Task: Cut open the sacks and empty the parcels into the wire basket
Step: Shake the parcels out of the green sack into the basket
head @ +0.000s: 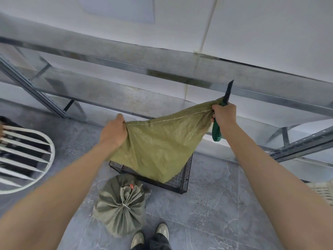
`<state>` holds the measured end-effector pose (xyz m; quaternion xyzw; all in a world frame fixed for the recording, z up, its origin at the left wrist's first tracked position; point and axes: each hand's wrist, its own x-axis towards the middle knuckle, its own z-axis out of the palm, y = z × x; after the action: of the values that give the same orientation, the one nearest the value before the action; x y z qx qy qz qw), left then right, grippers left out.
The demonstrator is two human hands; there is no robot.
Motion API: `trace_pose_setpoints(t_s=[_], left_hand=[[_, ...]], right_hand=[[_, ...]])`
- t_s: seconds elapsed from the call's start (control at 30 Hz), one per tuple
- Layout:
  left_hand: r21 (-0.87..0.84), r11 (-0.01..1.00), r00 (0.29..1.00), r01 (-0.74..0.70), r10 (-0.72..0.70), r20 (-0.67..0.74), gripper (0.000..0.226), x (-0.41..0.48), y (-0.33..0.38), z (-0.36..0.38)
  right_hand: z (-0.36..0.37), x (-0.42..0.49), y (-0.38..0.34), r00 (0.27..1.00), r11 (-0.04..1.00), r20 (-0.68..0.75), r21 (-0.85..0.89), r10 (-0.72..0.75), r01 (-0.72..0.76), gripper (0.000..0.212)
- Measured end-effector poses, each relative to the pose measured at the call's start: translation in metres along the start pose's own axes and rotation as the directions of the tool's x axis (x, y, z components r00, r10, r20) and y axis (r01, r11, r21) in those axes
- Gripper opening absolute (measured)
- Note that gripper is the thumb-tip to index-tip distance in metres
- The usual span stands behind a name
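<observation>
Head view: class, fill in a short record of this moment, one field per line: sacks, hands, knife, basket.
held sack: olive-green woven sack, hanging over black wire basket
left hand: grips one sack corner
right hand: grips other corner plus green-handled knife, blade up
second sack: grey-green tied sack, on grey tiled floor, tied shut

Both forearms [59, 179] are bare up to the frame edge, with dark trousers [158, 241] and pale cream shoes [162, 230] with greyish toes below.
</observation>
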<state>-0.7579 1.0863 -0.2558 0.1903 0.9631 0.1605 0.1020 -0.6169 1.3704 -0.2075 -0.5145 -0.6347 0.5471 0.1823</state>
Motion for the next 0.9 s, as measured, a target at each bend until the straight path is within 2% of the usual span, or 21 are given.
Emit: trace_pose_setpoints(t_s=[0.17,0.3,0.4,0.5,0.63,0.8,0.9], left_hand=[[0.006,0.999,0.997,-0.052,0.052,-0.049,0.013,0.006,0.003,-0.022],[-0.074,0.995,0.995,-0.065,0.059,-0.078,0.012,0.005,0.010,-0.029],[-0.174,0.983,0.989,-0.056,0.031,-0.147,0.012,0.008,0.020,-0.036],[-0.191,0.979,0.982,-0.071,0.035,-0.185,0.012,0.012,0.028,-0.045],[-0.124,0.986,0.985,-0.112,0.094,-0.146,0.012,0.013,0.031,-0.050],[-0.255,0.964,0.997,-0.078,0.070,-0.039,0.015,0.014,0.035,-0.047],[-0.305,0.951,0.996,-0.055,0.073,0.048,0.015,0.017,0.041,-0.050]], right_hand=[[-0.006,-0.006,-0.002,0.992,0.978,-0.029,-0.170,-0.127,0.120,0.014],[-0.013,-0.011,-0.005,0.982,0.966,-0.067,-0.200,-0.178,0.162,0.030],[-0.016,-0.014,-0.010,0.974,0.964,-0.107,-0.203,-0.198,0.174,0.029],[-0.015,-0.021,-0.015,0.964,0.950,-0.098,-0.217,-0.249,0.223,0.029],[-0.015,-0.038,-0.018,0.936,0.901,0.044,-0.259,-0.348,0.347,0.038],[-0.005,-0.059,-0.015,0.907,0.836,0.238,-0.358,-0.348,0.415,0.032],[0.005,-0.074,-0.010,0.870,0.778,0.337,-0.407,-0.359,0.479,0.018]])
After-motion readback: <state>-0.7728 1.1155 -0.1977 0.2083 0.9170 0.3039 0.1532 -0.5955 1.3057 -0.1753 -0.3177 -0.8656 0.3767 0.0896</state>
